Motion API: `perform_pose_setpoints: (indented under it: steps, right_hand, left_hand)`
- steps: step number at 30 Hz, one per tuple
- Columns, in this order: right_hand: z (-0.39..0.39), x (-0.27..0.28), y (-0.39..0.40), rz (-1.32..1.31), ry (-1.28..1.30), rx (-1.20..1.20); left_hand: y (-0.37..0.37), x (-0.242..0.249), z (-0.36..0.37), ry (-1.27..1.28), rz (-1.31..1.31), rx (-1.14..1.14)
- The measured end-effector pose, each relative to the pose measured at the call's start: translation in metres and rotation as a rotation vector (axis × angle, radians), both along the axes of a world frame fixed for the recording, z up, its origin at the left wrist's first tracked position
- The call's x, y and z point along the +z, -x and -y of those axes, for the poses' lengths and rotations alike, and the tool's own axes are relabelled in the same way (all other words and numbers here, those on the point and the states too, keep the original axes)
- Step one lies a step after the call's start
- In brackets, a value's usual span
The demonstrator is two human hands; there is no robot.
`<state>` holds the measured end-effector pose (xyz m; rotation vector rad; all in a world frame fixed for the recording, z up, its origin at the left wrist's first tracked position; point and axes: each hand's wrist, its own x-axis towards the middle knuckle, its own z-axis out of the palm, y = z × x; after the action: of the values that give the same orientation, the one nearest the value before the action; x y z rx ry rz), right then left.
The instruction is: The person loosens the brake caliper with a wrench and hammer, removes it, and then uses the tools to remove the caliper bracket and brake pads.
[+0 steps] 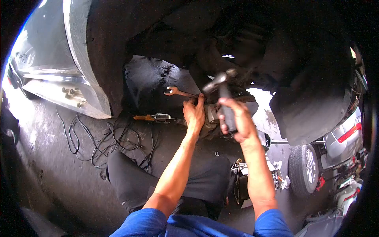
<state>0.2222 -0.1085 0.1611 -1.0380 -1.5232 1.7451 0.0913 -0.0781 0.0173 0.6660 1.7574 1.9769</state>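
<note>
My left hand (194,112) is closed on a metal wrench (181,93), whose open end points left over the dark floor under the car. To its right, my right hand (239,118) grips the black handle of a hammer (227,108). The hammer's metal head (219,80) is raised and slightly blurred, above and to the right of the wrench. Behind and between both hands sits the dirty wheel hub assembly (213,114) inside the wheel arch. My left hand hides the wrench's other end.
An orange-handled work lamp (144,117) lies left of the hub, with black cable (92,146) looped on the floor. Several nuts (72,94) rest on the car's side sill (49,89). Tools (239,170) and a wheel (304,170) stand to the right. Dark fender lining surrounds the hands above.
</note>
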Motion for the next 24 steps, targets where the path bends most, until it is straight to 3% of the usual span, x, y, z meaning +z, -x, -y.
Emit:
perform_pose_setpoints:
  steps: [3,4,6,8,9,11,12,14,15,18,20,21,22,23,24]
  right_hand:
    - [0.007,0.037,-0.026,-0.297,-0.182,-0.167]
    - [0.013,0.055,-0.021,-0.414,-0.322,-0.347]
    - [-0.001,0.072,-0.029,-0.611,-0.473,-0.345]
    - [0.005,0.034,0.025,-0.723,-0.536,-0.554]
    - [0.017,0.008,0.033,-0.236,-0.301,-0.226]
    - [0.015,-0.01,0.019,0.219,-0.038,0.136]
    - [0.001,-0.002,0.012,0.209,-0.048,0.186]
    - [0.017,-0.007,0.014,0.013,-0.103,0.175]
    - [0.021,-0.005,0.012,0.007,-0.083,0.07]
    - [0.023,-0.019,0.03,-0.141,-0.219,-0.039]
    - [0.017,-0.038,0.032,-0.018,-0.223,0.032]
    - [0.009,-0.037,0.026,0.058,-0.109,0.198]
    - [0.014,-0.018,0.022,0.084,-0.035,0.052]
    - [0.017,0.0,0.013,0.075,-0.082,-0.013]
    - [0.016,0.017,0.002,0.066,-0.132,-0.071]
  left_hand:
    - [-0.004,-0.002,-0.003,-0.124,-0.078,0.099]
    - [-0.007,0.004,0.002,-0.135,-0.059,0.095]
    - [0.0,0.006,0.001,-0.122,-0.051,0.082]
    - [-0.002,0.003,0.002,-0.056,-0.052,0.054]
    - [0.0,-0.016,0.0,-0.122,0.183,-0.049]
    - [-0.005,0.018,0.021,-0.034,0.256,-0.131]
    - [-0.003,-0.021,-0.008,-0.119,-0.081,0.031]
    - [-0.003,-0.013,-0.005,-0.11,-0.026,0.006]
    - [0.0,-0.012,-0.006,0.027,-0.068,0.008]
    - [-0.005,0.016,0.016,-0.146,0.078,-0.052]
    - [-0.006,0.011,0.016,-0.076,0.007,0.008]
    - [-0.004,-0.002,0.007,-0.04,-0.045,0.037]
    - [-0.003,-0.01,0.002,-0.002,-0.095,0.063]
    - [0.0,-0.008,0.0,-0.01,-0.019,-0.036]
    - [-0.003,0.001,0.003,0.027,-0.007,0.009]
